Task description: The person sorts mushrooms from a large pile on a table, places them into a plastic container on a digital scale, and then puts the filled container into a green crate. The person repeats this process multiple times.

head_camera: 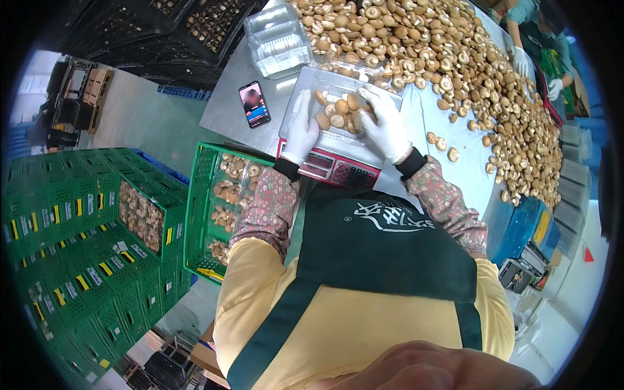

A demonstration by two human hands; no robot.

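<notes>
A clear plastic clamshell tray lies on the steel pan of a red digital scale. In it are several brown shiitake mushrooms, some with their stems up. My white-gloved left hand rests along the tray's left side, fingers stretched forward and thumb by the mushrooms. On the tray's right side is my gloved right hand, its fingers curved over the rim and its thumb beside a mushroom. Whether that hand grips a mushroom or only the tray cannot be made out.
A large heap of shiitake mushrooms covers the table's far and right parts. Stacked clear trays and a phone lie left of the scale. A green crate holds filled packs. Another gloved person stands across the heap.
</notes>
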